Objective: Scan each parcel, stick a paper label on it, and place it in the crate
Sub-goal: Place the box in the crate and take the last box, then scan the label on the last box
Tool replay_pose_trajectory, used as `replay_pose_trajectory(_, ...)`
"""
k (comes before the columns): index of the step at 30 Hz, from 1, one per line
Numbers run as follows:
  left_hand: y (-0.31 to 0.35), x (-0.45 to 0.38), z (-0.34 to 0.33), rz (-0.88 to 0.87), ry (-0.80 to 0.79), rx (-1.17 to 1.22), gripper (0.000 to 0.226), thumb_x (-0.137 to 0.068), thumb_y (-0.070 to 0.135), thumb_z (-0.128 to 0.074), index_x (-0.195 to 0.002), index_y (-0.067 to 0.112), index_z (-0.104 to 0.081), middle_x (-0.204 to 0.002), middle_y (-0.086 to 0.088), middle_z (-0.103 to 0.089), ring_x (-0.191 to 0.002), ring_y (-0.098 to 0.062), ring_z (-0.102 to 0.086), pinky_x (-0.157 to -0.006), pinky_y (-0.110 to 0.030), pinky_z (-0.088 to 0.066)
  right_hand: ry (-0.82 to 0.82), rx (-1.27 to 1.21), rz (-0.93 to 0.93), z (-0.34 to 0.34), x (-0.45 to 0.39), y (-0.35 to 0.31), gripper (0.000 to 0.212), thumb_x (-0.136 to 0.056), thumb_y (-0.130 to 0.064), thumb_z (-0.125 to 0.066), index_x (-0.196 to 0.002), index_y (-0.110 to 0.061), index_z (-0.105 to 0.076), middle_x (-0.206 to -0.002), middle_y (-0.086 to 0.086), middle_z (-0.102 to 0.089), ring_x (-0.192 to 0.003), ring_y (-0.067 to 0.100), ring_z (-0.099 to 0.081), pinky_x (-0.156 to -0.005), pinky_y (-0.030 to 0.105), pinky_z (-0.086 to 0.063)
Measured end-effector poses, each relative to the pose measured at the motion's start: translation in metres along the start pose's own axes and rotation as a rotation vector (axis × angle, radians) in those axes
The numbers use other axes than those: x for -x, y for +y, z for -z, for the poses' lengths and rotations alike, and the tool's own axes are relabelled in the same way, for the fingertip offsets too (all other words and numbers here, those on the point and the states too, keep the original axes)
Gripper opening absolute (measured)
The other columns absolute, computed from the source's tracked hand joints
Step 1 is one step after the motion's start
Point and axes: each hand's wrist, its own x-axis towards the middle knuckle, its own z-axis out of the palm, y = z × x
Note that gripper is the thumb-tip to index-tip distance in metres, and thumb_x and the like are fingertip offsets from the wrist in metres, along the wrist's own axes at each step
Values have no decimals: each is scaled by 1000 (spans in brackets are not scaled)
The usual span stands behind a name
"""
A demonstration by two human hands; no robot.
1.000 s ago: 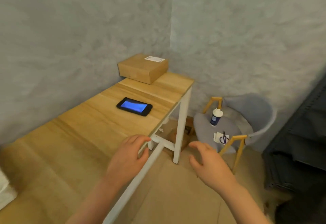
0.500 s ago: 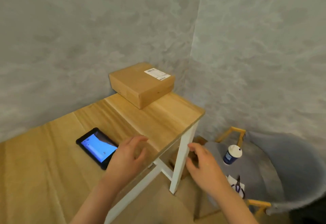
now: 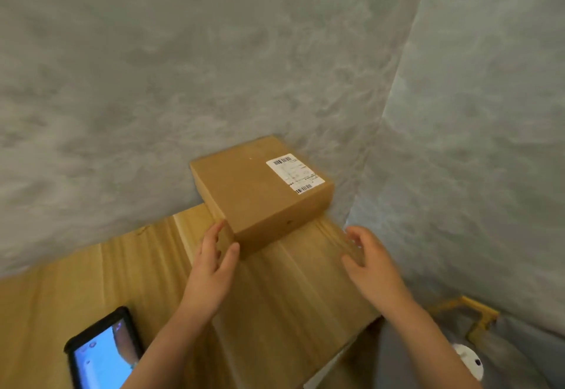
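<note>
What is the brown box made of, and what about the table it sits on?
The box looks like cardboard: matte, plain brown, folded edges, with a white paper sticker. The table top looks like light wood with a smooth finish and streaky grain lines, though it could be a printed wood pattern.

The square cardboard parcel (image 3: 260, 192) is plain tan-brown, and its rectangular paper label (image 3: 295, 173) is white with black barcode stripes at both ends (the fine print between them is too small to read). The wooden tabletop (image 3: 284, 293) is honey-yellow with long pale and darker grain streaks. The black-cased tablet (image 3: 102, 353) shows a bright blue screen. The plastered walls (image 3: 183, 67) are mottled grey-green, cloudy in pattern.
</note>
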Motion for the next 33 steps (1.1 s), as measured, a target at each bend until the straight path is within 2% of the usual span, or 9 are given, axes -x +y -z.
replay_pose_trajectory(3,3,-14,-10,65,59,70,52,-101,32,-50,-148,37,-30,-145,15,-39,-99,29,-45,-87,-12,-39,-5,-53,31,2,-47,-1,50,-92,-23,-62,-139,-22,-45,-139,-4,-52,-128,15,-49,-107,35,-41)
replay_pose_trajectory(6,2,-25,-17,125,137,149,60,-98,40,-51,-152,37,-24,-149,17,-36,-127,1,-44,-105,-30,-41,-19,-136,51,1,-87,-2,50,-95,-27,-60,-142,-21,-43,-141,-4,-51,-131,16,-48,-108,35,-40)
replay_pose_trajectory(8,2,-30,-23,158,175,180,59,-99,38,-51,-152,36,-25,-151,17,-36,-132,-5,-44,-110,-33,-39,-47,-226,38,-2,-110,-3,51,-97,-31,-57,-144,-20,-40,-142,-1,-52,-131,16,-50,-108,35,-40)
replay_pose_trajectory(14,7,-35,-37,193,248,314,44,-103,15,-46,-146,21,-39,-143,10,-51,-115,18,-51,-88,-1,-41,-111,-375,20,-13,-135,-13,51,-101,-41,-44,-147,-19,-39,-137,2,-56,-124,20,-53,-97,33,-41)
replay_pose_trajectory(17,11,-23,-29,219,343,323,38,-104,12,-44,-136,33,-42,-134,21,-53,-115,22,-48,-84,2,-37,-83,-436,39,-24,-132,-20,38,-100,-29,-53,-134,-13,-50,-119,5,-64,-102,19,-59,-85,31,-42)
replay_pose_trajectory(22,23,19,15,175,518,269,42,-104,4,-39,-134,33,-42,-123,34,-48,-101,36,-44,-78,8,-34,-224,-531,119,-52,-107,-46,28,-95,-22,-62,-121,-21,-52,-106,-2,-66,-92,4,-64,-80,24,-46)
replay_pose_trajectory(26,13,55,76,152,681,264,44,-104,8,-36,-129,42,-51,-123,38,-59,-116,19,-50,-88,-3,-40,-370,-533,232,-79,-74,-90,21,-91,-21,-65,-101,-34,-52,-105,-12,-66,-85,-11,-64,-72,15,-48)
replay_pose_trajectory(30,-21,88,143,160,843,253,45,-89,29,-34,-126,45,-54,-131,21,-60,-125,-2,-52,-107,-33,-40,-525,-503,326,-120,-32,-143,22,-91,-23,-66,-104,-32,-51,-105,-11,-67,-88,-7,-65,-72,17,-50)
replay_pose_trajectory(33,-48,111,193,188,899,227,46,-88,36,-30,-126,48,-53,-132,22,-58,-128,-3,-49,-115,-42,-35,-582,-458,367,-154,4,-180,21,-91,-25,-66,-102,-32,-50,-102,-15,-67,-87,-10,-64,-69,12,-50)
